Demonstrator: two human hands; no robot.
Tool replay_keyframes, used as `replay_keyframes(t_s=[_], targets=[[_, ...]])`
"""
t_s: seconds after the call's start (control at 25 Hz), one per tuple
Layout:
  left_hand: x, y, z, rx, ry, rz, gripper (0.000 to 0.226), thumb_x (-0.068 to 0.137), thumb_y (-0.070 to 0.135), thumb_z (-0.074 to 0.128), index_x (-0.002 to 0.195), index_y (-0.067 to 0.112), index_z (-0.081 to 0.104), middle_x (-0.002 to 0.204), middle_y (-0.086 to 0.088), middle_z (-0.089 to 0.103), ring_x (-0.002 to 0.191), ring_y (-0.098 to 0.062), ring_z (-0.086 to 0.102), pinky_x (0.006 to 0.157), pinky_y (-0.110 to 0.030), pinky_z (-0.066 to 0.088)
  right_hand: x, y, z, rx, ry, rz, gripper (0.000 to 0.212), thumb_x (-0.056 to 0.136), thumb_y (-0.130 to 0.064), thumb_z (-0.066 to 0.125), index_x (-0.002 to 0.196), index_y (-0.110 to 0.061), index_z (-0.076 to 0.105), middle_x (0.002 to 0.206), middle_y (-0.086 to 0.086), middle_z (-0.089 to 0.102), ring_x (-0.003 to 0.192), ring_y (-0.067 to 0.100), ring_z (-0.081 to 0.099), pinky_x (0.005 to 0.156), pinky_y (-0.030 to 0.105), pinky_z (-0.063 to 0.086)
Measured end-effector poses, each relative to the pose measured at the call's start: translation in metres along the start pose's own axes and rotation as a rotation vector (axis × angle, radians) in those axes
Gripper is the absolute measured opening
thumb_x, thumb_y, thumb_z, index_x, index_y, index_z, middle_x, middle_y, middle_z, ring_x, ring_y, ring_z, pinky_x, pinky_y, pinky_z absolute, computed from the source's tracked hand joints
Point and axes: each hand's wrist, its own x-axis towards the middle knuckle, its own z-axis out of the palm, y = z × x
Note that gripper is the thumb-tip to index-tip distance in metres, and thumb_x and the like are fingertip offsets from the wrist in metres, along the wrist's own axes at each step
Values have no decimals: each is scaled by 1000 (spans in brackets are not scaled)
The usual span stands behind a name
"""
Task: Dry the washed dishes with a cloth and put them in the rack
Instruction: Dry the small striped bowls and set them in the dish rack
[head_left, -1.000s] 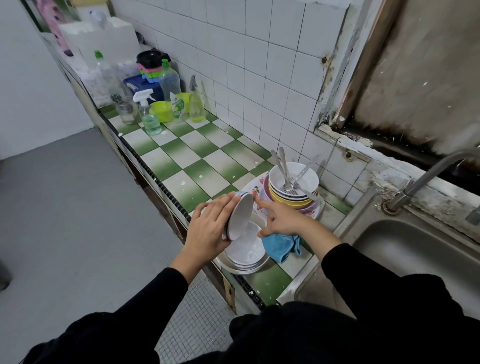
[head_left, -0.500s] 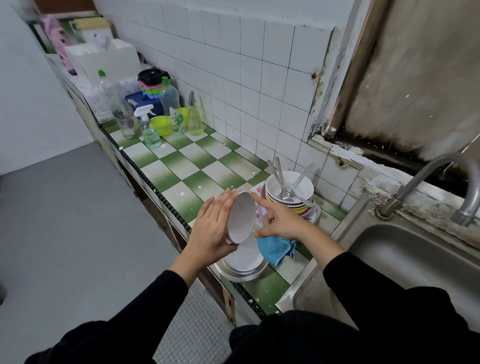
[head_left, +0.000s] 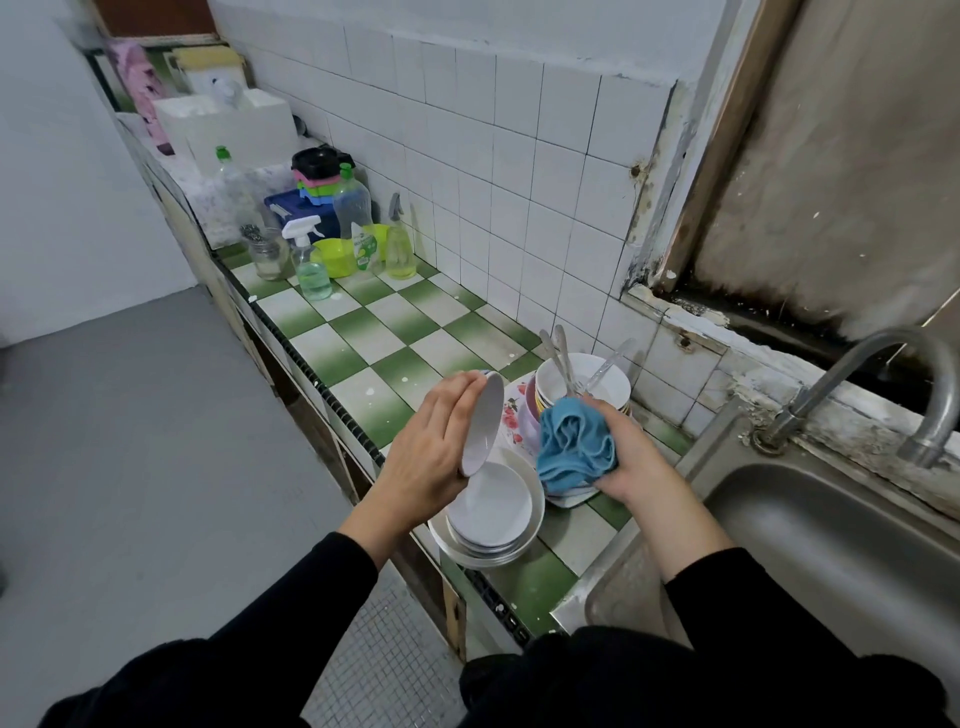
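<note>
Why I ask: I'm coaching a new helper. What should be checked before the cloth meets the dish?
1. Left hand holds the small white dish on edge: ok.
2. Right hand grips the blue cloth: ok.
3. Cloth touches dish: not ok, apart.
4. Dish wet or dry: cannot tell.
5. Rack in view: not ok, none seen.

A counter of green-and-white checkered tiles (head_left: 374, 343) runs from the upper left toward the lower right of the frame, backed by a wall of white square tiles (head_left: 493, 171). At right, a steel sink (head_left: 831, 545) with a curved metal tap (head_left: 893, 358) sits below a stained wooden frame (head_left: 727, 140) with blackened, peeling edges. A grey floor (head_left: 130, 467) fills the left, and a plain white wall (head_left: 52, 182) stands at upper left.
</note>
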Motion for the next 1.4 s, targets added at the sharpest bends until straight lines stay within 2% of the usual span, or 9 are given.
replay_keyframes(t_s=[0.12,0.32,0.52,0.72,0.92,1.12,1.2,1.28,1.4], targets=[[3,6,-1,64,22,72,87,68,4,79,141,-4,32,142,-15,33,130,-33,36,117,-27,17,-8,-1,7,165,-56,61,39,94,-33,54,123,-8,62,117,19,66,104,36,63,81,47,55],[10,5,-6,94,59,143,72,80,1,70,142,-1,33,145,-15,34,132,-33,39,114,-38,32,-23,7,25,320,-87,126,44,91,-31,47,125,-8,61,121,22,64,115,37,58,101,49,42],[21,3,-17,92,-5,201,45,102,15,19,142,0,33,144,-19,44,134,-34,40,110,-42,39,-34,1,32,383,-112,116,53,78,-23,53,128,-6,59,123,23,62,111,35,58,98,45,44],[21,8,-21,-25,1,-30,85,75,15,73,145,1,27,143,-15,37,130,-30,37,109,-37,36,-40,-5,32,468,-137,103,37,87,-23,49,116,-2,60,111,26,65,101,41,60,86,52,48],[15,15,-22,-465,98,-460,109,46,41,85,138,10,35,136,-4,39,128,-20,35,106,-27,32,-49,-8,33,382,-255,16,30,92,-21,49,114,-3,60,110,27,66,101,43,61,81,54,49],[17,23,-26,-749,57,-681,117,34,45,88,134,24,32,126,8,49,114,-2,51,95,-16,43,-54,-12,48,78,-290,-287,28,91,-6,58,118,-15,57,109,13,67,90,29,67,65,38,59],[19,30,-29,-818,28,-601,109,37,28,92,131,22,37,118,13,55,106,6,56,85,-8,43,-54,-6,57,-396,-122,-590,26,88,-2,65,107,-19,61,102,4,67,94,25,65,72,36,58],[20,36,-27,-828,5,-518,101,41,11,91,125,31,39,117,7,58,107,-1,60,87,-17,48,-53,10,68,-885,-25,-857,32,82,-7,72,109,-23,65,104,-5,66,102,17,62,90,33,53],[18,31,-29,-799,25,-522,109,39,23,91,131,42,36,125,0,55,114,-19,59,96,-44,50,-63,11,74,-1052,-304,-864,51,77,-3,72,120,-29,60,112,-6,65,107,11,62,95,30,50]])
